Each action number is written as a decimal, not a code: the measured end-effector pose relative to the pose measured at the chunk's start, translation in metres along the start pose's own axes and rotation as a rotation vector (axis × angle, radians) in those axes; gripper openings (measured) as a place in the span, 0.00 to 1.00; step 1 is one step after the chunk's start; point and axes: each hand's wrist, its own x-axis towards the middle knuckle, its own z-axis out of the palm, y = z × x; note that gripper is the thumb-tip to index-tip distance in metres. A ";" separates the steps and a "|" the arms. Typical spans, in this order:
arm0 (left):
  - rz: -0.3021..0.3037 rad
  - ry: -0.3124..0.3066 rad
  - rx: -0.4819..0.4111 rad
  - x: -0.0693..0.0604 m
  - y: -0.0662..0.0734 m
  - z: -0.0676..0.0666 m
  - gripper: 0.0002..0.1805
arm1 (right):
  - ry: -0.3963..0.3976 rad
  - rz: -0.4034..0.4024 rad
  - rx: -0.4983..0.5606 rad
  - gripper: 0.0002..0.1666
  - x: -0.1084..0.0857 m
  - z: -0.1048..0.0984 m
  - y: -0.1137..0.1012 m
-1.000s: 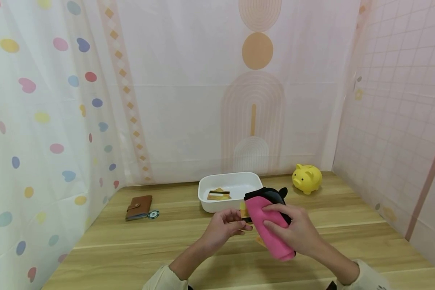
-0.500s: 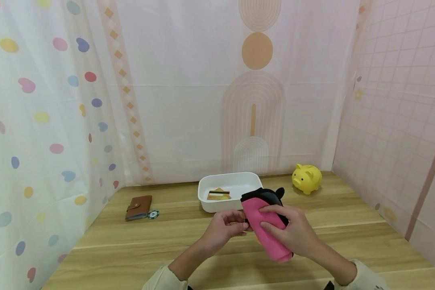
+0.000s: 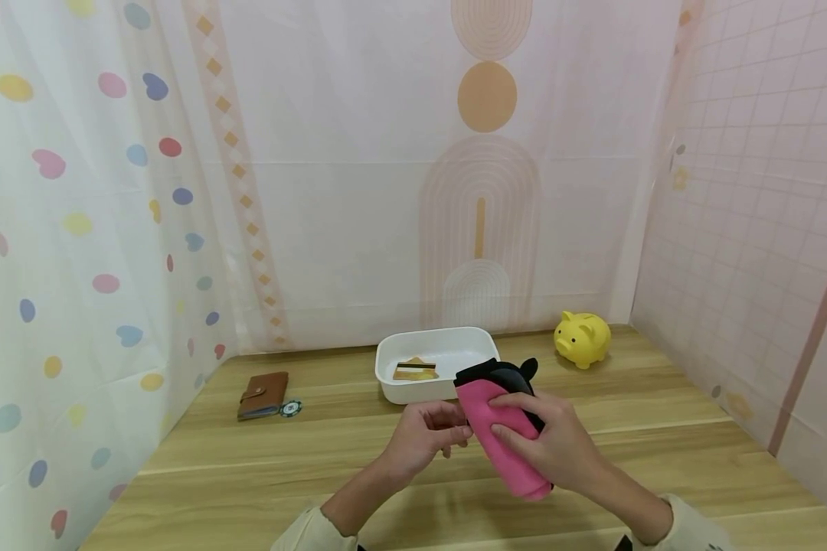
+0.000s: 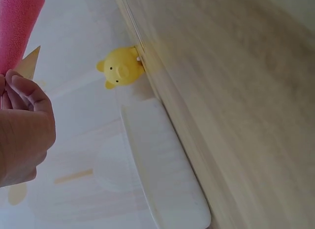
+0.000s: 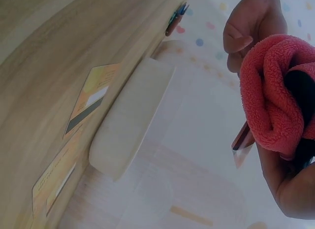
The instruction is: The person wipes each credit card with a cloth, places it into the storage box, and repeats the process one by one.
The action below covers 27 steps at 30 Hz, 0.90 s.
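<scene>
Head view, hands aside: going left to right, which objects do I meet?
Brown snap-strap wallet, poker chip, white plastic bin with cards inside, pink-and-black fabric bundle, yellow piggy bank.

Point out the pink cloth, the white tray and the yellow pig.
Pink cloth (image 3: 482,415): head view, on its outer face.
White tray (image 3: 420,393): head view, on its front wall.
Yellow pig (image 3: 589,344): head view, on the side of its body.

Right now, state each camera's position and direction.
Head: on the head, facing forward and down over the table; left hand, right hand and sleeves show.
Left wrist: on that wrist, facing piggy bank and tub; left hand shows.
Right wrist: on that wrist, facing pink cloth and tub; both hands show.
Both wrist views share the tub.
</scene>
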 end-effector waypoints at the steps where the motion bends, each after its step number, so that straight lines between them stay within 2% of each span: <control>1: -0.001 0.007 0.002 0.000 0.000 0.000 0.13 | 0.002 0.002 -0.004 0.18 0.000 0.000 0.000; 11: -0.002 0.069 0.048 0.001 0.000 0.005 0.11 | 0.034 -0.035 -0.065 0.18 -0.001 0.000 0.006; 27: -0.050 0.109 0.039 0.001 -0.003 0.004 0.09 | 0.018 0.057 -0.069 0.16 0.000 -0.002 0.012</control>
